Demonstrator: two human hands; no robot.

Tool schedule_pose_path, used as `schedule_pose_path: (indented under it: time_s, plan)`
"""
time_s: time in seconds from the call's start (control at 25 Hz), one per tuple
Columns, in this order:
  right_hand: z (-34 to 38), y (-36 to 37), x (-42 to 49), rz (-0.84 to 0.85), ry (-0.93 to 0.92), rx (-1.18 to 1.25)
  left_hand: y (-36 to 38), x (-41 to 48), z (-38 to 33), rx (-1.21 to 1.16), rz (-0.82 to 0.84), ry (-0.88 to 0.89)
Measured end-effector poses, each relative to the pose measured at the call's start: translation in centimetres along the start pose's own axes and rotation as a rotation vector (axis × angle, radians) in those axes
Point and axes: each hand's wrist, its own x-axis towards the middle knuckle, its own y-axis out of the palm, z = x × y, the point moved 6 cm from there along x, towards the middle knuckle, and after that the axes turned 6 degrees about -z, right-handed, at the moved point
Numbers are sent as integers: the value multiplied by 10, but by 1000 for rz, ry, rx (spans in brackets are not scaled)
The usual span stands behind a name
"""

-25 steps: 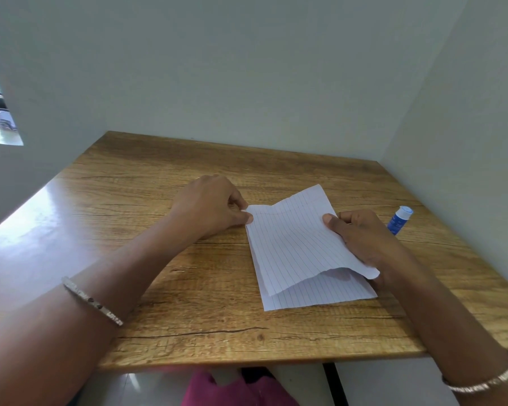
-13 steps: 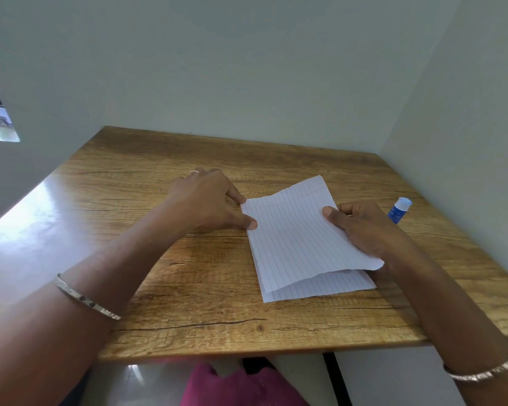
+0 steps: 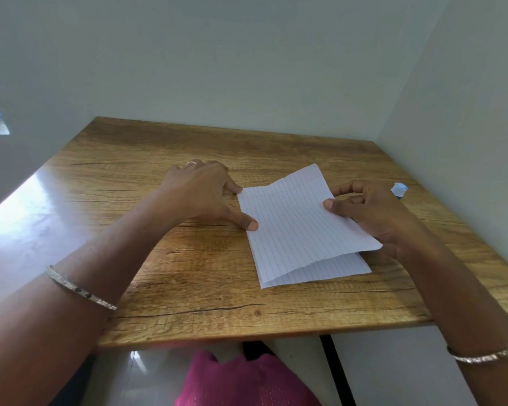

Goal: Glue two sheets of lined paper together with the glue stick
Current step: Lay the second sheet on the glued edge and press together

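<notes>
Two sheets of lined paper lie stacked on the wooden table. The upper sheet is lifted along its right side, and the lower sheet shows beneath it at the front. My left hand presses thumb and forefinger on the papers' left edge, fingers spread flat. My right hand pinches the upper sheet's right edge, thumb on top and fingers under it. A glue stick, blue with a white cap, lies on the table just beyond my right hand, partly hidden by it.
The table sits in a corner, with walls close behind and to the right. Its front edge is near my body, and pink clothing shows below it. A bracelet is on each wrist.
My left hand has spread flatter, thumb sliding toward me along the paper's left edge. The upper sheet has come down lower and lies flatter on the left.
</notes>
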Motion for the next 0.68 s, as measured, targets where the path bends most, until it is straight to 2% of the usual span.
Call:
schedule_pose_path:
  time_s: [0.16, 0.36, 0.68]
  plan:
    - [-5, -2, -8, 36, 7, 69, 0, -2, -3, 44, 41, 14]
    - [-11, -15, -30, 2, -78, 48, 2, -7, -7, 81, 122, 53]
    - [-25, -14, -63, -52, -173, 108, 15, -20, -13, 119, 374, 88]
